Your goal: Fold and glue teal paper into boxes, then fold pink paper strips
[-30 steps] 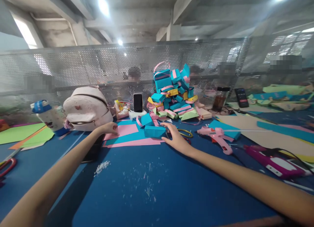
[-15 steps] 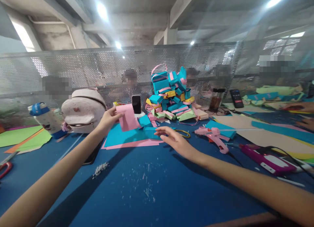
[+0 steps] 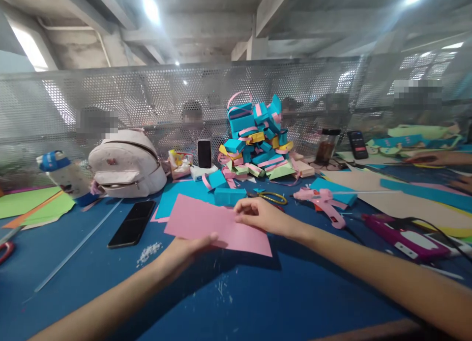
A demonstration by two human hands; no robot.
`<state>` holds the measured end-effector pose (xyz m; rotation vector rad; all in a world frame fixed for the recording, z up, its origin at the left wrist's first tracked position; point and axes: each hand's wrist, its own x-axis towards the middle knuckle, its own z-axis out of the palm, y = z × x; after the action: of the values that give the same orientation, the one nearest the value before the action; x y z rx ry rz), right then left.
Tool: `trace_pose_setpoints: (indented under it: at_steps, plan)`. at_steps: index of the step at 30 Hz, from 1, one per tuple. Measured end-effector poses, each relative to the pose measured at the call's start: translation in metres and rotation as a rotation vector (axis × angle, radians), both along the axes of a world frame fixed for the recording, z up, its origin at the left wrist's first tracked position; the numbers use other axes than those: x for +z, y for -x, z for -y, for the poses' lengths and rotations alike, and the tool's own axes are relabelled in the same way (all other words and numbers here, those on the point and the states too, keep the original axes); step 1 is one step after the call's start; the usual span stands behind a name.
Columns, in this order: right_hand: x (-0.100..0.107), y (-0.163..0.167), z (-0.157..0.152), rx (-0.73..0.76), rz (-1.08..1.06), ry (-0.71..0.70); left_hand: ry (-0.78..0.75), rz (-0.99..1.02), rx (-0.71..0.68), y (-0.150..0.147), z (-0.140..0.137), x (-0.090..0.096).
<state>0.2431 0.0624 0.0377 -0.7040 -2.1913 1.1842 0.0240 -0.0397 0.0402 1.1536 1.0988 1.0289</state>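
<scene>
A rectangular sheet of pink paper (image 3: 210, 220) is held up over the blue table, tilted toward me. My left hand (image 3: 191, 245) grips its near edge, thumb on top and the other fingers hidden underneath. At the sheet's right part, my right hand (image 3: 258, 214) has curled fingers pinching or touching the far edge; the exact contact is hard to make out. Just behind the sheet lie a folded blue paper box (image 3: 229, 197) and a larger blue sheet (image 3: 177, 191) with pink paper under it. Yellow-handled scissors (image 3: 275, 198) rest beyond my right hand.
A pile of coloured paper boxes (image 3: 258, 144) stands at the back. A pink glue gun (image 3: 322, 201) and purple device (image 3: 401, 237) lie right. On the left are a phone (image 3: 132, 224), a white backpack (image 3: 127, 166) and a bottle (image 3: 66, 176). Another person's hand (image 3: 438, 159) is far right.
The pink paper has come nearer and lower, toward the table's middle, and now shows its full width. My left hand moved down and right with it; my right hand closed in on its edge.
</scene>
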Motion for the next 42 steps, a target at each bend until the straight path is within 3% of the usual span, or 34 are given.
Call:
trace_pose_setpoints:
  at_steps: [2,6,14,18,23,29,32,38,42]
  plan:
    - [0.001,-0.012,0.001,0.067,0.090,-0.007,-0.011,-0.017,-0.002,0.016,-0.001,0.002]
    - [-0.003,-0.027,-0.001,0.180,0.255,-0.064,-0.174,-0.386,-0.064,0.039,-0.013,-0.002]
    - [-0.022,-0.015,0.001,0.151,0.346,-0.283,-0.361,-0.812,-0.170,0.023,-0.021,-0.025]
    - [-0.027,-0.015,0.006,0.100,0.367,-0.351,-0.453,-0.923,-0.213,0.020,-0.027,-0.026]
    - [-0.034,-0.017,0.014,0.056,0.385,-0.540,-0.587,-0.979,-0.226,0.018,-0.023,-0.035]
    - [-0.044,-0.013,0.028,0.055,0.338,-0.606,-1.006,-1.132,-0.216,0.018,-0.014,-0.064]
    - [-0.052,-0.016,0.034,0.071,0.319,-0.609,-1.116,-1.259,-0.257,0.021,-0.011,-0.072]
    - [-0.066,-0.020,0.046,0.072,0.327,-0.721,-1.165,-1.434,-0.386,0.024,-0.005,-0.062]
    - [-0.065,-0.020,0.049,0.053,0.262,-0.728,-1.216,-1.460,-0.379,0.022,-0.003,-0.055]
